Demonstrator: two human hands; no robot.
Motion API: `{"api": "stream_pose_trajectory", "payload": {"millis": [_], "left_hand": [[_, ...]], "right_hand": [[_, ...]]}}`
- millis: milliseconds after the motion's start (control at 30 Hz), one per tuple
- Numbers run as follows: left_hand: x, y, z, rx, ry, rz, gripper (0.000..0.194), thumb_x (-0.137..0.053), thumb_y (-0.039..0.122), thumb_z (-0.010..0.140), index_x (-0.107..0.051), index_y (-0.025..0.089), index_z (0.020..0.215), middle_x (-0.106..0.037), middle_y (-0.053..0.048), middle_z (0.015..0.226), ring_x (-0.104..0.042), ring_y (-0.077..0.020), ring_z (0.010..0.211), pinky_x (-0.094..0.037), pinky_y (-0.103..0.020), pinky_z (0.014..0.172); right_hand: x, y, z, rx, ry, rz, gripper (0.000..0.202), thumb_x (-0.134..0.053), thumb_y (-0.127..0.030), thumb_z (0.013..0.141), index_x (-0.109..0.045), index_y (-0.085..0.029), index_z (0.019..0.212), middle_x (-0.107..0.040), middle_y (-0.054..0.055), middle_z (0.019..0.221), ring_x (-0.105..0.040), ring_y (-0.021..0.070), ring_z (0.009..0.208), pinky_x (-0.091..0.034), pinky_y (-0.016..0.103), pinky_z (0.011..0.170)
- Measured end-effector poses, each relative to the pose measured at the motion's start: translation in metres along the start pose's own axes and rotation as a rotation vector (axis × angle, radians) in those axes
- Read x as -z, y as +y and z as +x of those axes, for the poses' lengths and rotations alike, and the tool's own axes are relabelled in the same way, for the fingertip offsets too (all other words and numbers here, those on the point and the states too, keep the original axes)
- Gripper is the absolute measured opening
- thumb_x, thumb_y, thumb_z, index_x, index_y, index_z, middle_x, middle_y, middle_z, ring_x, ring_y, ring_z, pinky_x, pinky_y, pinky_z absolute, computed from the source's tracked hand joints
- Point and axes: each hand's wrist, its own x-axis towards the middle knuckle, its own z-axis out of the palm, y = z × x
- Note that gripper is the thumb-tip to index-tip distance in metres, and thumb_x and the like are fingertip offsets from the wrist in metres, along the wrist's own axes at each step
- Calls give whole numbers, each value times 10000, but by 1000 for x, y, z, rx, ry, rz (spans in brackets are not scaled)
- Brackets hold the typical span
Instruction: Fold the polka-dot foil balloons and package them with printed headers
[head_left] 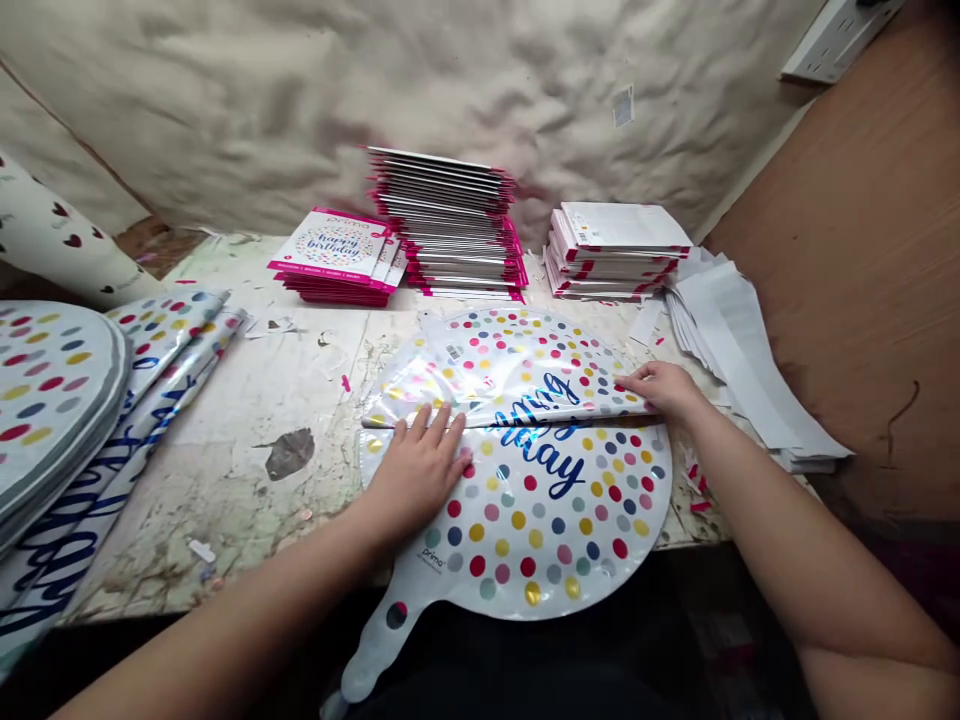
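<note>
A flat foil balloon (517, 545) with coloured dots, blue birthday lettering and a tail with a hole lies in front of me. A crease runs across its middle, where the foil overlaps itself. My left hand (420, 465) rests on it at the left end of the crease, fingers spread and flat. At the right end, my right hand (664, 390) pinches the folded edge between thumb and fingers. The tail and lower edge of the balloon hang over the table's front edge.
Behind the balloon stand a tall stack of pink-edged packets (450, 220), a lower stack of "happy birthday" packets (334, 250) and a stack of white-topped packets (619, 235). White paper strips (739, 340) lie at right. More flat dotted balloons (52, 390) are piled at left.
</note>
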Motion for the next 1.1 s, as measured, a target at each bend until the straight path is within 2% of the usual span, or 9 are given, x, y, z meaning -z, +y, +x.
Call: {"api": "stream_pose_trajectory", "payload": {"millis": [167, 233, 333, 433, 600, 667, 800, 933, 1100], "left_hand": [[-6, -7, -3, 57, 1, -24, 550, -302, 556, 885, -328, 325, 1384, -253, -137, 1472, -171, -452, 1322, -229, -640, 953], [-6, -7, -3, 53, -5, -24, 549, -317, 569, 875, -313, 358, 1382, -238, -136, 1477, -165, -463, 1319, -210, -661, 939], [-6, -7, -2, 49, -12, -6, 547, -318, 565, 875, -319, 355, 1380, -234, -145, 1476, -173, -469, 1314, -201, -670, 930], [-4, -9, -1, 44, -30, -1, 549, -306, 565, 876, -323, 348, 1380, -237, -147, 1474, -173, -467, 1316, -211, -663, 930], [2, 4, 11, 17, -27, -15, 582, -286, 573, 876, -352, 288, 1379, -213, -134, 1487, -105, -422, 1349, -164, -639, 990], [1, 15, 18, -23, 9, -30, 647, -280, 575, 876, -286, 215, 1414, -172, -138, 1497, -60, -375, 1368, -127, -586, 1044], [-7, 30, 29, -47, -49, -76, 724, -274, 603, 863, -239, 151, 1428, -169, -155, 1490, -93, -379, 1361, -155, -563, 1056], [-13, 30, 30, -29, -72, -62, 711, -273, 601, 862, -220, 180, 1433, -161, -138, 1493, -88, -376, 1362, -145, -571, 1060], [-15, 31, 28, -14, -58, -48, 708, -284, 593, 863, -221, 179, 1434, -153, -117, 1497, -73, -357, 1368, -130, -552, 1079]], "right_hand": [[-26, -62, -39, 231, 387, -316, 569, -467, -522, 819, -501, -94, 1191, -586, 224, 1137, -531, 349, 1074, -416, 490, 875], [-58, -94, -73, 607, 157, -306, 574, -285, -447, 913, -379, -56, 1323, -413, 205, 1368, -360, 319, 1275, -285, 496, 1030], [-97, -113, -109, 795, -79, -325, 620, -356, -587, 856, -325, -251, 1377, -274, -44, 1478, -246, 172, 1349, -202, 318, 1101], [-91, -72, -113, 656, -132, -352, 671, -332, -605, 857, -309, -205, 1395, -263, 10, 1479, -248, 192, 1347, -209, 339, 1101], [-29, 13, -84, 209, 128, -409, 665, -284, -452, 911, -285, 30, 1369, -203, 276, 1446, -185, 387, 1340, -197, 594, 1046], [-24, 1, -70, 288, 171, -402, 617, -308, -412, 911, -295, -6, 1376, -208, 236, 1461, -173, 356, 1353, -176, 561, 1071], [-58, -90, -34, 698, 35, -356, 560, -305, -434, 918, -306, -154, 1403, -270, 62, 1476, -231, 226, 1357, -209, 369, 1104], [-82, -160, 17, 595, 36, -366, 526, -376, -485, 886, -397, -249, 1356, -354, 36, 1440, -316, 215, 1320, -269, 365, 1067], [-40, -130, 32, 323, 260, -389, 573, -364, -314, 900, -296, 3, 1372, -281, 266, 1423, -234, 360, 1323, -233, 587, 1006]]}}
